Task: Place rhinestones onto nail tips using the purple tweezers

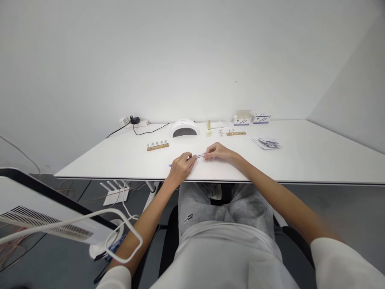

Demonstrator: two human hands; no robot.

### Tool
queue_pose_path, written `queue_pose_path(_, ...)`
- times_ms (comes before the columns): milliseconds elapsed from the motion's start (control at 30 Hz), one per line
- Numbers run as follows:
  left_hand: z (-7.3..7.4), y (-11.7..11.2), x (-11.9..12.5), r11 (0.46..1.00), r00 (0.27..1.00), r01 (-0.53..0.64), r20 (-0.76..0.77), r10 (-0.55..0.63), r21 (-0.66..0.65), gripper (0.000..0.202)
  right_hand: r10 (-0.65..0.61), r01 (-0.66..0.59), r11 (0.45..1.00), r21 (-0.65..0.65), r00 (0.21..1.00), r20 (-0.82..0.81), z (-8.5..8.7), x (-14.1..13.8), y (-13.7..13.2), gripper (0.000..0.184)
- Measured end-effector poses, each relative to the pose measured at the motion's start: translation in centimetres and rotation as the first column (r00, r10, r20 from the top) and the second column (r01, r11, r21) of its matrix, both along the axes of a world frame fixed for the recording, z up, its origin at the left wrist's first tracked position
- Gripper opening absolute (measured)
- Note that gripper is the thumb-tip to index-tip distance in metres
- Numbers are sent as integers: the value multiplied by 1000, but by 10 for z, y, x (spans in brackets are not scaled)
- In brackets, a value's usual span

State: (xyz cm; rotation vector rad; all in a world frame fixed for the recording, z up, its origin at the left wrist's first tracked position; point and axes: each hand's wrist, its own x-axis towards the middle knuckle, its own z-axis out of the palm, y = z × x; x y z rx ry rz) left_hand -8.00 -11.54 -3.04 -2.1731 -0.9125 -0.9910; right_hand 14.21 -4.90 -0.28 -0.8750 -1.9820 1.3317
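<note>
My left hand (181, 165) rests on the white table (300, 160) near its front edge, fingers closed around a thin purple stick-like tool (192, 158) that pokes out to the left of the hand. My right hand (217, 151) sits just to the right, fingers pinched together at the tool's other tip; what it pinches there is too small to make out. Both hands meet at the middle of the table.
Behind the hands stand a white nail lamp (184, 129), a small bottle (208, 128), two wooden strips with nail tips (157, 146) (236, 133), small boxes (252, 118) and a pile of packets (266, 142). A power strip (134, 121) lies far left. A white device (39, 212) with cables is at my left.
</note>
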Motion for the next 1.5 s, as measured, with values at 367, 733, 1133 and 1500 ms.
queue_pose_path(367, 0, 1, -1, 1000, 999, -11, -43, 11, -2, 26, -23, 22, 999, -34, 999, -25, 2, 1, 0, 28)
queue_pose_path(733, 1, 0, 1, 1000, 999, -5, -37, 4, -5, 26, -25, 24, 999, -42, 999, -27, 3, 1, -1, 25)
queue_pose_path(1133, 0, 1, 1, 999, 998, -35, -47, 35, 3, 26, -20, 18, 999, -44, 999, -33, 3, 2, 1, 25)
queue_pose_path(1500, -2, 2, 0, 999, 999, -43, -8, 43, -20, 26, -78, 77, 997, -13, 995, -61, -1, 3, 4, 28)
